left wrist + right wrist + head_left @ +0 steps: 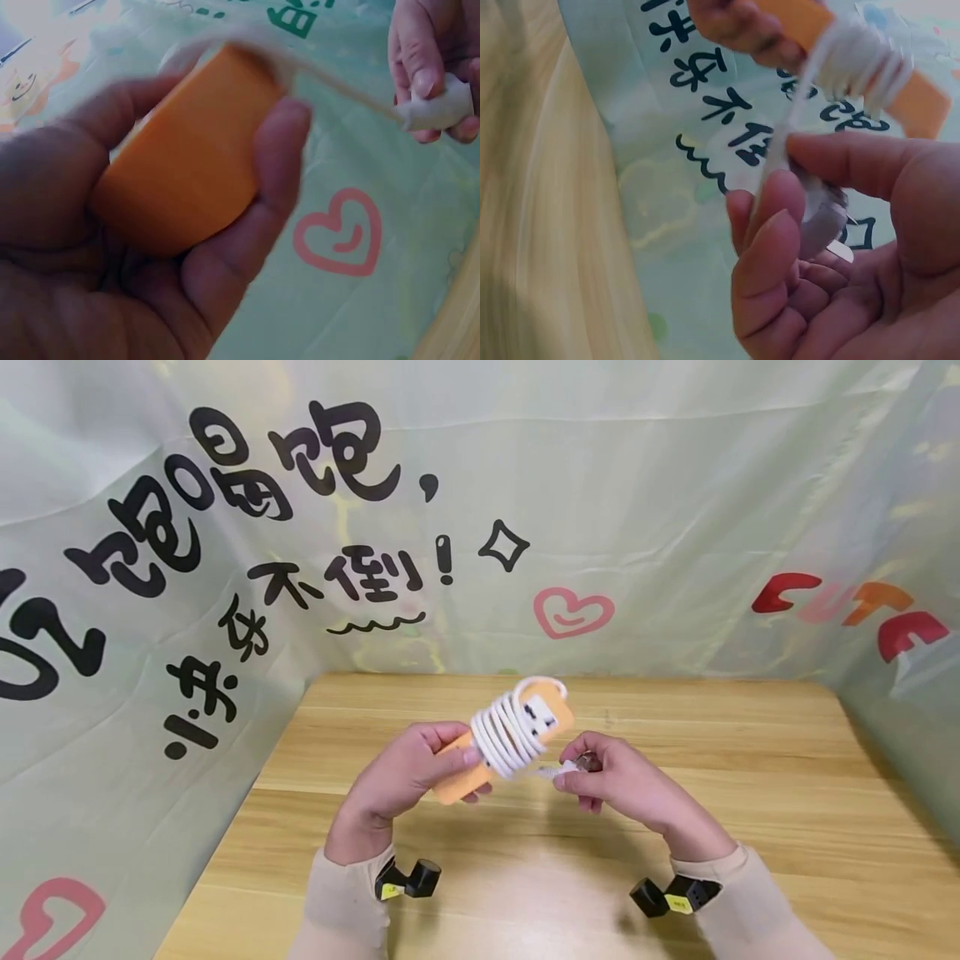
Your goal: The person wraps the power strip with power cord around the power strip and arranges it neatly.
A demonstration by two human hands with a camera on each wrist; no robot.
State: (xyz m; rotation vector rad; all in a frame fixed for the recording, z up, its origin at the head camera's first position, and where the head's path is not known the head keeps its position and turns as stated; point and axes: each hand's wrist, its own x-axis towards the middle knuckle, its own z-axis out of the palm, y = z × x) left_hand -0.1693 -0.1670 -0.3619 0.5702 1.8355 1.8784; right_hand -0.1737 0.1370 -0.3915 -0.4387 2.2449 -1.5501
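Note:
My left hand point(405, 768) grips the lower end of an orange power strip point(456, 783), held tilted above the table. A white cord point(507, 739) is wound several times around its middle, and a loop of it curves over the top end. White sockets with dark slots show near that end. To the right, my right hand point(626, 783) pinches the white plug point(442, 105) on the cord's free end, its metal prongs towards the palm in the right wrist view. The cord runs taut from the plug to the strip. In the left wrist view the strip's orange end fills the palm.
Below the hands lies a wooden table point(750, 793). Pale fabric walls point(675, 510) with printed black characters and pink hearts stand at the back and both sides. A small black camera point(408, 878) sits on each wrist.

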